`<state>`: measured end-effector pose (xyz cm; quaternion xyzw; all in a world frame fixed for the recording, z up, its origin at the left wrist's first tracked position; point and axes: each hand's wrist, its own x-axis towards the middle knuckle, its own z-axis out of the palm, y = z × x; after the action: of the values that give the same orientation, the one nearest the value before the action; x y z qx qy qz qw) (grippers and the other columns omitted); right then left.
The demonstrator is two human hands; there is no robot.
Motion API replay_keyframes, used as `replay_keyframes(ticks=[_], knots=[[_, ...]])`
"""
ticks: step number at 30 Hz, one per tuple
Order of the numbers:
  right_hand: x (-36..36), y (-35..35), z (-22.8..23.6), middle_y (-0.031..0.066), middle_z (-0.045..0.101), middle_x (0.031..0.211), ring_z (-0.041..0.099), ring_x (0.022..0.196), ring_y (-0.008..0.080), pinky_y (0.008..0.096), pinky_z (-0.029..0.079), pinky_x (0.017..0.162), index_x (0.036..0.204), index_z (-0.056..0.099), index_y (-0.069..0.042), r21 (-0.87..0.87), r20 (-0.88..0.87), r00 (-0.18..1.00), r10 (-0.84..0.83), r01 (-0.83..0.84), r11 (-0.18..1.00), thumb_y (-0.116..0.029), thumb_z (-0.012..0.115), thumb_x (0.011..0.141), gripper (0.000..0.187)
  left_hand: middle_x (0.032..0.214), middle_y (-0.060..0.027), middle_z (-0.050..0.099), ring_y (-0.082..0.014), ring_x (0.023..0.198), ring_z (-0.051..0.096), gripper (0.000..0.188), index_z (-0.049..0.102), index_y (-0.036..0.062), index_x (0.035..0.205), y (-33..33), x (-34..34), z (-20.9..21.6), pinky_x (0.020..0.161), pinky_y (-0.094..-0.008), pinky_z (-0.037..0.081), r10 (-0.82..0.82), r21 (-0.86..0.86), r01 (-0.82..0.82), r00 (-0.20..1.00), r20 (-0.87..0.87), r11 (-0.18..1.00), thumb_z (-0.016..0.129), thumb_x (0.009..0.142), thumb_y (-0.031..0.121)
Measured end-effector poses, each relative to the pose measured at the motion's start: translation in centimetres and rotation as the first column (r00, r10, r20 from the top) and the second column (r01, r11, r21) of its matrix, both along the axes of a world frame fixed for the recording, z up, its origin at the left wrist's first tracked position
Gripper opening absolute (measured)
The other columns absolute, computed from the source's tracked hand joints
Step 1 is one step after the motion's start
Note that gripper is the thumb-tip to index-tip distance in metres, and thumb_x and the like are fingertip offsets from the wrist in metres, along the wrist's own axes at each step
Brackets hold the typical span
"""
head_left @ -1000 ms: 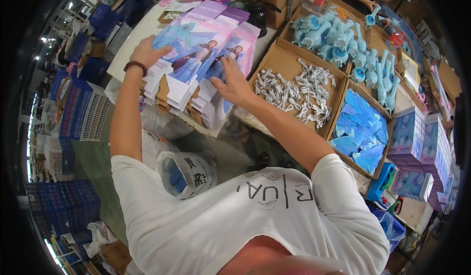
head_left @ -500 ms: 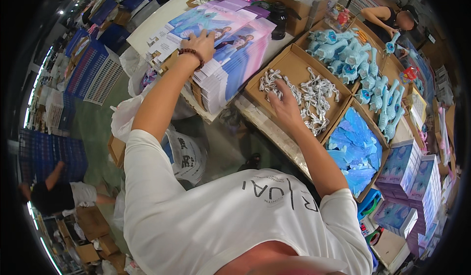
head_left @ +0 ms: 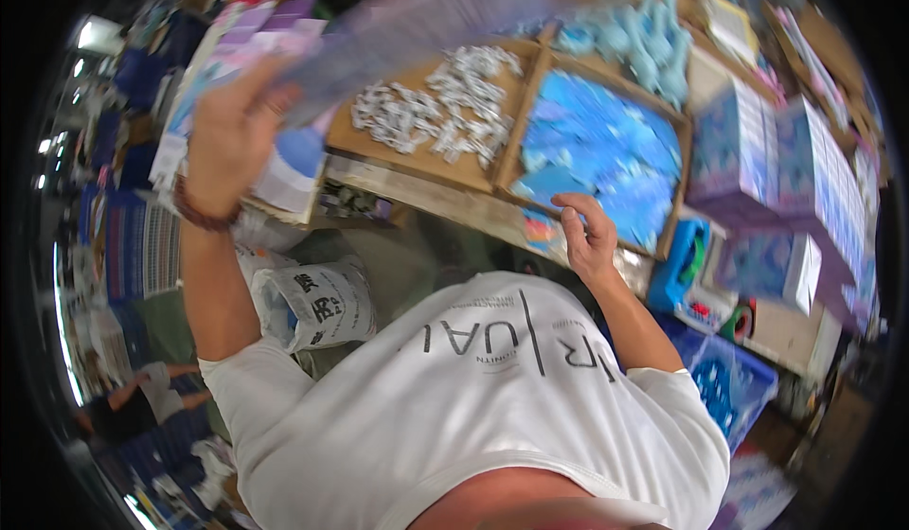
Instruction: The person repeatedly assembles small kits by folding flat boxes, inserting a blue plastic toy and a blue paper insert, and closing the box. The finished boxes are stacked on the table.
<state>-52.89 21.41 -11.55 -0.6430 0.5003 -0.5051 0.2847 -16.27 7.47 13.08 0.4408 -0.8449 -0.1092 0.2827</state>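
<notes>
My left hand (head_left: 232,128), with a beaded bracelet at the wrist, grips a flat printed carton (head_left: 407,43). The carton is blue and purple, smeared by motion, and reaches up and right across the box of white cables (head_left: 445,104). Beneath that hand lies the stack of flat printed cartons (head_left: 294,166). My right hand (head_left: 592,237) hovers at the near edge of a box of blue shiny pieces (head_left: 606,132). Its fingers are loosely bent with the thumb apart, and nothing shows in them.
Light-blue moulded parts (head_left: 653,38) lie beyond the blue pieces. Assembled printed boxes (head_left: 734,147) are stacked on the right, near a blue tape dispenser (head_left: 680,270). A blue plastic crate (head_left: 729,379) sits below it. A white sack (head_left: 317,303) stands below the table.
My left hand has lifted a flat carton off the stack. My right hand has left the white cables and come nearer my body. The view has turned to the right.
</notes>
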Motion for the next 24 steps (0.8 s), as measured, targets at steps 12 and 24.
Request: replay_keyframes(ticks=[12,24], knots=[[-3.6,9.2,-6.0,0.0240,0.041,0.145,0.046,0.129,0.0359,0.0374,0.045,0.094,0.146,0.032,-0.002,0.448,0.062,0.985,-0.163,0.118,0.886,-0.026,0.063,0.090,0.068,0.093,-0.0137,0.069,-0.0344,0.091,0.064,0.024,0.065,0.0146,0.110,2.2,-15.3,-20.7,0.075,-0.0464,0.050,-0.476,0.548,0.212,0.783,0.401,0.810,0.064,0.087,0.020],[-1.6,9.9,-10.0,0.0192,0.067,0.084,0.065,0.082,0.0393,0.0475,0.050,0.071,0.092,0.066,-0.006,0.577,-0.372,0.900,-0.226,0.415,0.704,-0.035,0.062,0.090,0.029,0.145,-0.0239,0.038,-0.0429,0.130,0.039,0.088,0.049,0.0096,0.133,7.4,-21.2,-28.7,0.101,-0.0553,0.036,-0.535,0.277,0.458,0.697,0.477,0.844,0.074,0.067,0.063]])
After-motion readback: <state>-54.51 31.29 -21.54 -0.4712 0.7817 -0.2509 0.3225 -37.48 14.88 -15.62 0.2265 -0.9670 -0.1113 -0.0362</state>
